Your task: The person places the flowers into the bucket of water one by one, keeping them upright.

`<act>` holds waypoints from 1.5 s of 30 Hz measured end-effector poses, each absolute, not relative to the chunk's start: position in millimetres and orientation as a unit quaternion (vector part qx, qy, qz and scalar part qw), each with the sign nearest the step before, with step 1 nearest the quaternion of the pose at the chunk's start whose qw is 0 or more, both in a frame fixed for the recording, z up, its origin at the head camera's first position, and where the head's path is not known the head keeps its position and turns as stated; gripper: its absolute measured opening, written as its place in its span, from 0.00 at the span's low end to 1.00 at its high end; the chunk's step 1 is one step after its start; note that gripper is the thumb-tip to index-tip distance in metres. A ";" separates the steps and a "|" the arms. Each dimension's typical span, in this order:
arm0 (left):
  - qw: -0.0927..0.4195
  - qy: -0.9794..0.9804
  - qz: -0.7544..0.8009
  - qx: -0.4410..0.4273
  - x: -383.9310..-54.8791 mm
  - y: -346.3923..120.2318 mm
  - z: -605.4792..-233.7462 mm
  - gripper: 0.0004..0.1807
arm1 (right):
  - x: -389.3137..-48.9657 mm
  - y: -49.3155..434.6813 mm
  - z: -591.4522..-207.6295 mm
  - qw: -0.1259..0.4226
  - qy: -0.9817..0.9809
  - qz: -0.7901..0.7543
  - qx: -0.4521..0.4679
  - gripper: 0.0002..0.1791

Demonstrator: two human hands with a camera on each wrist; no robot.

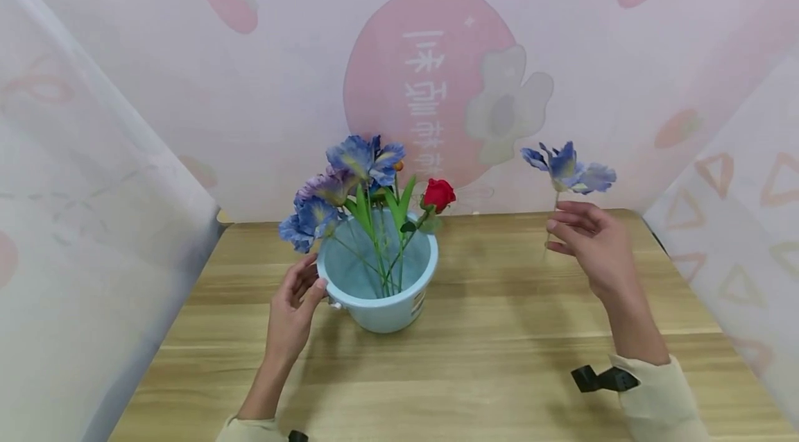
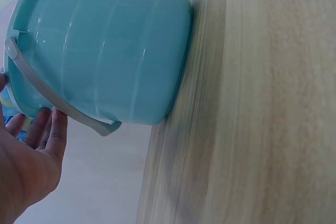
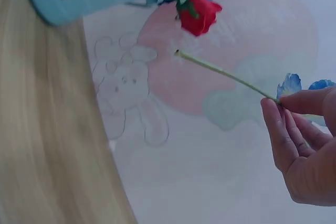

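Observation:
A light blue bucket (image 1: 382, 317) stands on the wooden table, holding several artificial flowers: blue and purple blooms (image 1: 358, 159) and a red rose (image 1: 439, 195). At its left side my left hand (image 1: 292, 313) grips the rim, thumb at the edge and fingers against the outer wall. The left wrist view shows the grey bucket handle (image 2: 58, 98) hanging beside those fingertips. To the right of the bucket, in the air, my right hand (image 1: 596, 248) pinches a blue artificial iris (image 1: 564, 170) by its stem, bloom upward. The cut end of the green stem (image 3: 226, 73) points away from the hand.
The wooden table (image 1: 499, 372) runs up to a pale printed backdrop (image 1: 287, 81) behind the bucket. More printed sheets hang at the left (image 1: 75, 185) and right (image 1: 743, 220). A black wrist device (image 1: 604, 379) sits at the right cuff.

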State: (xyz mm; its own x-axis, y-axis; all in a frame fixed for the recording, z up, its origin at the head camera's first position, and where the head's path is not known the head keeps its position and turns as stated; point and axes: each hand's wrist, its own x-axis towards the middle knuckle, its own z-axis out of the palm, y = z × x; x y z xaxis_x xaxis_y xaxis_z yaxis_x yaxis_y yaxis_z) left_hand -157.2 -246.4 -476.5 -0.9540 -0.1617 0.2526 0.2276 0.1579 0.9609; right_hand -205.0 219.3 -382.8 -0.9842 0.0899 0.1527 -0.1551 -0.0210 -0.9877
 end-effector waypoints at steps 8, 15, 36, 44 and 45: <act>0.148 -0.742 -0.653 -0.026 -158.7 -244.8 -474.1 0.27 | -215.3 182.4 -358.2 0.100 -0.675 0.729 0.052 0.16; 0.146 -0.744 -0.652 -0.022 -157.9 -245.4 -475.8 0.27 | -225.3 156.2 -347.8 0.105 -0.661 0.741 0.051 0.16; 0.149 -0.741 -0.654 -0.030 -157.1 -243.9 -473.3 0.26 | -249.4 72.9 -335.9 0.085 -0.649 0.753 0.063 0.20; 0.148 -0.742 -0.653 -0.027 -156.4 -244.3 -473.0 0.26 | -256.3 46.1 -345.3 0.071 -0.662 0.745 0.039 0.19; 0.148 -0.743 -0.652 -0.027 -156.5 -244.3 -473.0 0.26 | -256.7 43.5 -347.6 0.070 -0.666 0.742 0.039 0.18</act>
